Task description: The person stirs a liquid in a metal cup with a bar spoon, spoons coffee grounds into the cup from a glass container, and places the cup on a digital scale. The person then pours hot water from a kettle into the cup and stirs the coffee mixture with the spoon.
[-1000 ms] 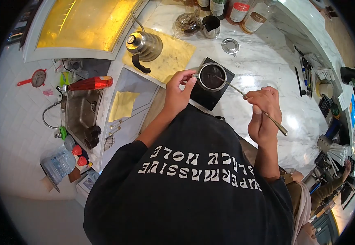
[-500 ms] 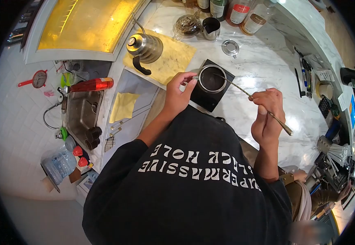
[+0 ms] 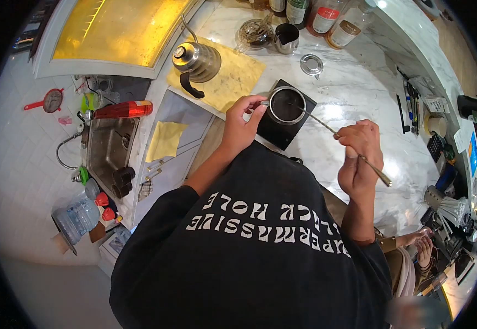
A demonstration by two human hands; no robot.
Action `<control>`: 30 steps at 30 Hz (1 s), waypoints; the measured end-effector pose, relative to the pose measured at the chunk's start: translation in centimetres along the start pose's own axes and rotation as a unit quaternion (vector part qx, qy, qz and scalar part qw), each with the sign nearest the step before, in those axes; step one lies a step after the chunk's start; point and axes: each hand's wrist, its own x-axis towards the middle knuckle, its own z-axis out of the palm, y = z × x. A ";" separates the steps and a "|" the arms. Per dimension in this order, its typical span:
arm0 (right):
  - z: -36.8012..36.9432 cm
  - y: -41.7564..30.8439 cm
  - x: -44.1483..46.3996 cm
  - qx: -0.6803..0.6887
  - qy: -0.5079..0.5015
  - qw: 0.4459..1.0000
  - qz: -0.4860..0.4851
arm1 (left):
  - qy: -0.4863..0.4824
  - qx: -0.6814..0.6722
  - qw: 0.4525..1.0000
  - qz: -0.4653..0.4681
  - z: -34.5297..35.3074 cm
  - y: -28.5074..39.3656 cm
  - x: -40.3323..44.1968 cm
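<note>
A cup with a side handle and a pale, shiny rim stands on a flat black scale, with dark contents inside. Its handle is pinched between the fingers and thumb of my left hand. My right hand is closed around a long, thin bar spoon, whose lower end reaches into the cup. The spoon's tip is hard to make out in the dark contents. Beyond the scale lies a small round metal strainer or lid on the marble counter.
A gooseneck kettle stands on a yellow cloth. Behind are a glass teapot, a metal pitcher and several bottles. Left is a sink; at lower right, another person's hands.
My hands, the cup and the spoon keep nearly the same places, with the view shifted slightly. At lower right, the other person's hands have come together and show more clearly.
</note>
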 end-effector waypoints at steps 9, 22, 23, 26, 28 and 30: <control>0.0 0.2 -0.3 -0.009 0.020 1.000 0.020 | 0.010 -0.002 1.000 0.006 0.2 -0.1 -0.1; 0.1 -0.2 -0.3 -0.002 0.005 1.000 0.020 | 0.008 -0.017 1.000 -0.003 0.2 -0.3 -0.3; 0.5 -0.3 -0.2 0.007 0.003 1.000 0.017 | 0.008 -0.020 1.000 -0.004 0.2 -0.4 -0.2; 1.0 -0.1 -0.1 0.002 0.006 1.000 0.017 | 0.005 -0.020 1.000 -0.007 0.2 -0.3 -0.3; 0.5 0.1 0.1 -0.021 0.010 0.999 0.026 | 0.005 -0.014 1.000 -0.002 0.1 -0.1 -0.2; 0.1 0.3 -0.1 -0.027 0.014 0.999 0.019 | 0.005 -0.006 1.000 0.007 0.1 0.0 -0.1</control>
